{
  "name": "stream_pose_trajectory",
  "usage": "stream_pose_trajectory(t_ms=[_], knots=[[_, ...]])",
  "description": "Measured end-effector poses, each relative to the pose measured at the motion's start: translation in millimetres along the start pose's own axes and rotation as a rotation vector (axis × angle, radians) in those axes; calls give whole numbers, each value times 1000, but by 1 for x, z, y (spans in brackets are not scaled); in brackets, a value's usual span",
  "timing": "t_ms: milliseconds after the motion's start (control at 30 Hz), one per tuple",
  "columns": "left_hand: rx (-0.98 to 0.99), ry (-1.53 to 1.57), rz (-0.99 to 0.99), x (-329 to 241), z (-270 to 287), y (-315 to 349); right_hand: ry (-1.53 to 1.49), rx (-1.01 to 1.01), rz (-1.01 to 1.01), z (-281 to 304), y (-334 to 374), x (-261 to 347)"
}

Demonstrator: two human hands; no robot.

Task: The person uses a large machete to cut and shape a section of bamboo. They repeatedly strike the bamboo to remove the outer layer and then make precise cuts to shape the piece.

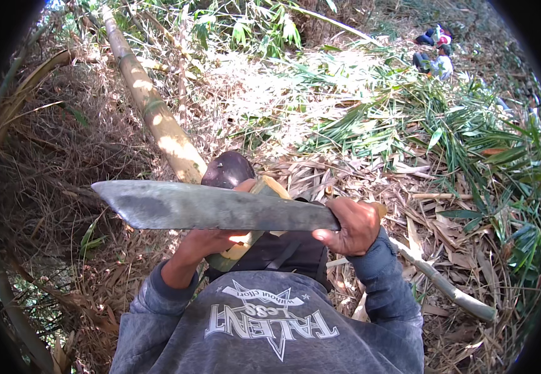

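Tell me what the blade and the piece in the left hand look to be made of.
Blade: likely steel, dull grey, mottled and worn, no shine. Piece gripped by the left hand: seemingly bamboo, green skin with a pale yellowish cut end, like the culm behind.

Machete handle (379, 209) hidden inside right hand (351, 225).
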State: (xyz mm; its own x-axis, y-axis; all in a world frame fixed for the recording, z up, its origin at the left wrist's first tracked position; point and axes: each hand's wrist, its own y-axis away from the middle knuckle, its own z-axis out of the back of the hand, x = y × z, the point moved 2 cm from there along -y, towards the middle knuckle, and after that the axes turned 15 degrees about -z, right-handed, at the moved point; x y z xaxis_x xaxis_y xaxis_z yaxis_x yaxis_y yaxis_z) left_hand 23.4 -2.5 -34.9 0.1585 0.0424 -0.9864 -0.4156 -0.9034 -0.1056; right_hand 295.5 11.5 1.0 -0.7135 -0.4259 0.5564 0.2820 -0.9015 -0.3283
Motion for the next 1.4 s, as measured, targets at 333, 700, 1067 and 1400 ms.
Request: stream_pose_trajectory(t_ms=[333,700,1067,1400], knots=[[77,198,-139,-20,-3,4,34,25,47,-12,1,3],[75,147,-155,-13,8,14,72,54,63,-14,-3,9],[81,-186,-191,10,14,25,-94,15,56,-50,8,-39],[-38,-108,90,-47,-13,-17,-30,-49,-702,-29,79,-160]])
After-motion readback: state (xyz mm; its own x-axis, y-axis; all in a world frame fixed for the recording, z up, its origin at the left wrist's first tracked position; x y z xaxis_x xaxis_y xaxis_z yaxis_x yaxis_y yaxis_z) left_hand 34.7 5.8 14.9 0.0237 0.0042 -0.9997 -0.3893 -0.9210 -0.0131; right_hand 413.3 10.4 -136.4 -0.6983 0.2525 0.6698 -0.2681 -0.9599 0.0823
